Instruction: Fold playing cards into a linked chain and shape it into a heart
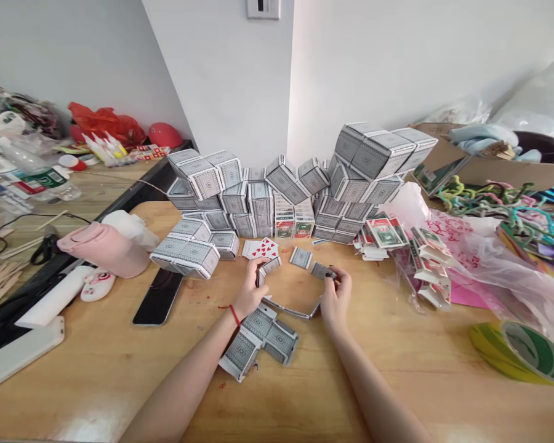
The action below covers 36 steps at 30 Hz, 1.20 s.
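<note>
My left hand has its thumb and fingers closed on a folded playing card with a grey patterned back. My right hand pinches another folded card. Between the hands a thin strip of folded cards stands on edge in a curve; whether it joins both held cards is partly hidden by my fingers. A single card lies beyond it. Under my left wrist, several folded cards lie joined in a flat piece. A stack of cards with a heart card on top sits behind my left hand.
Many boxes folded from cards are piled against the wall. Card packs stand among them. A phone and pink bottle are at the left. Tape roll, empty card cartons and a plastic bag are right.
</note>
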Available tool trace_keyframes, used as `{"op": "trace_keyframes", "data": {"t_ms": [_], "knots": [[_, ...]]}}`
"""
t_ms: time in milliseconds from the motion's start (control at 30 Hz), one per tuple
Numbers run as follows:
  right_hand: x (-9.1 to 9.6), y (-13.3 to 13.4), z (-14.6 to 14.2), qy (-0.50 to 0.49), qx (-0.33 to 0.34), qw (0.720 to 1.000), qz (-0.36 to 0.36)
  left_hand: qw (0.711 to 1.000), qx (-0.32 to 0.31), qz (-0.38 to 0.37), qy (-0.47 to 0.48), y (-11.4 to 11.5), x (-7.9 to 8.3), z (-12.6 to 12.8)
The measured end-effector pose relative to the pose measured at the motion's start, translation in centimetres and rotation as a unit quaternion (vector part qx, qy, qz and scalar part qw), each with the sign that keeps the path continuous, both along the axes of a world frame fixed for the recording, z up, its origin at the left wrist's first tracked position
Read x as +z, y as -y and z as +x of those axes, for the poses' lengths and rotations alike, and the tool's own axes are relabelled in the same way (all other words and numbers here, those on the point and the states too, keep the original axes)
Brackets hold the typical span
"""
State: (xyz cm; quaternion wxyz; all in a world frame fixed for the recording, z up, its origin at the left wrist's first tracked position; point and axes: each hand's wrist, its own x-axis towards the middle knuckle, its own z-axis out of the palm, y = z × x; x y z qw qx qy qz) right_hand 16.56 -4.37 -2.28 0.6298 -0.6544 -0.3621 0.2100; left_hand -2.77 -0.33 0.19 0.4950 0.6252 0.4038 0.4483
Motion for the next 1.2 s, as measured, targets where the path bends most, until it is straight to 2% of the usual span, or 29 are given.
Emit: {"op": "trace_keyframes", "data": {"t_ms": [100,233,467,600,767,967,1200], "knots": [[0.7,0.1,-0.2,-0.028,0.025,0.999,-0.007,0.999,0.043,-0.001,-0.026,-0.1,-0.3,0.3],[1.6,0.3,-0.5,-0.063,0.060,0.996,0.000,0.997,0.040,0.026,-0.066,-0.1,0.0,0.3],[1.1,-0.1,-0.2,-0.168,0.066,0.983,0.030,0.993,0.079,0.039,-0.074,-0.2,0.2,0.4],[1.1,-0.1,0.0,-0.153,0.060,0.986,0.030,0.990,0.087,0.071,-0.081,0.0,-0.1,0.3],[2.0,0.3,-0.1,-0.122,0.063,0.991,0.008,0.989,0.092,0.091,-0.077,0.2,-0.3,0.1],[2.3,0.5,-0.2,-0.070,0.106,0.992,-0.025,0.994,0.067,0.063,-0.055,-0.1,0.1,0.1],[2.1,0.5,-0.2,-0.043,0.078,0.994,-0.057,0.999,-0.037,0.028,-0.020,-0.1,0.7,-0.1]]}}
